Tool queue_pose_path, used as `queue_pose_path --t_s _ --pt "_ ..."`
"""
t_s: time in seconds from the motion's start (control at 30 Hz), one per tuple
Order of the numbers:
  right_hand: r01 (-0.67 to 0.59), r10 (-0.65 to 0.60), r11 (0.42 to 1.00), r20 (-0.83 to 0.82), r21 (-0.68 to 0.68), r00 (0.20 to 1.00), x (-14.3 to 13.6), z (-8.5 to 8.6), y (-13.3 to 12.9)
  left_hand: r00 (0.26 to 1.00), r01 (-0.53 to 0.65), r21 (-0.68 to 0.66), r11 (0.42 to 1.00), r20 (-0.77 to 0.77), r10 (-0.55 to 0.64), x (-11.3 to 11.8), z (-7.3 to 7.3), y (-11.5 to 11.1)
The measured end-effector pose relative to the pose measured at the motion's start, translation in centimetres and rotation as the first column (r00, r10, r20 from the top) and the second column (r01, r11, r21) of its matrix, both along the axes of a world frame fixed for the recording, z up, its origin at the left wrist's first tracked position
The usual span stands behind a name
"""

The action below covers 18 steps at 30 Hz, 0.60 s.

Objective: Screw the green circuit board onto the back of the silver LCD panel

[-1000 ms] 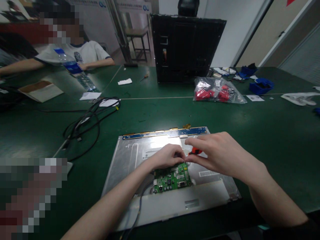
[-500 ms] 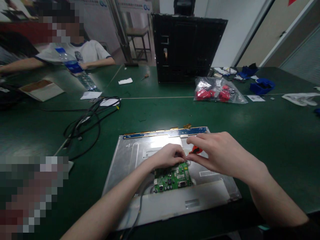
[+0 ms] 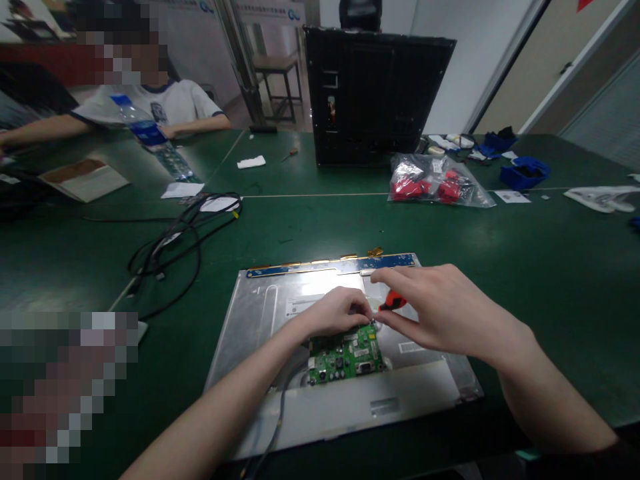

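Note:
A silvery LCD panel (image 3: 250, 320) lies with its back up on the green table, and a green circuit board (image 3: 345, 363) sits on its middle. At the board's upper edge my left hand (image 3: 345, 310) is closed in a pinch; what its fingertips hold, if anything, is hidden. My right hand (image 3: 430, 307) holds a red and black screwdriver (image 3: 393, 300) by its handle, tip end pointing toward the board's upper right corner, beside my left fingertips. The screwdriver's tip is too small to make out. A blue circuit strip (image 3: 300, 268) runs along the panel's far edge.
Coiled black cables (image 3: 193, 227) lie left of the panel. A large black panel (image 3: 375, 100) stands upright behind, near a plastic bag with red items (image 3: 435, 183). A water bottle (image 3: 155, 140) stands at the far left, before a seated person (image 3: 185, 103). A grey cable (image 3: 281, 413) crosses the panel.
The screwdriver handle has turned slightly within my right hand, showing more red. My right index finger has shifted a little to the left. My left hand has stayed in place.

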State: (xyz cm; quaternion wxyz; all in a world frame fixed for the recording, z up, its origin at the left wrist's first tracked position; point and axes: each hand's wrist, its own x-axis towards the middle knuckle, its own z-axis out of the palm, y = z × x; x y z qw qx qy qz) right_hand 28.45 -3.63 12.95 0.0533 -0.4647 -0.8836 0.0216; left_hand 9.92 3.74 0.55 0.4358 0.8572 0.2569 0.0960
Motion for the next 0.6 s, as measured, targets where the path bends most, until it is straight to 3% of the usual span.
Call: queue_pose_path --t_s 0.17,0.4,0.6 --pt "0.045 -0.044 0.999 0.051 -0.017 0.998 0.04 -0.09 0.11 1.0 -0.002 -0.021 1.0 0.007 0.002 0.02 0.08 -0.01" --pt "-0.006 0.007 1.0 0.0 -0.018 1.0 0.05 0.14 -0.16 1.0 -0.003 -0.009 1.0 0.015 0.003 0.01 -0.01 -0.07" --pt "0.051 -0.05 0.999 0.046 -0.002 0.998 -0.01 -0.1 0.07 1.0 -0.001 -0.014 1.0 0.018 0.002 -0.03 0.0 0.03"
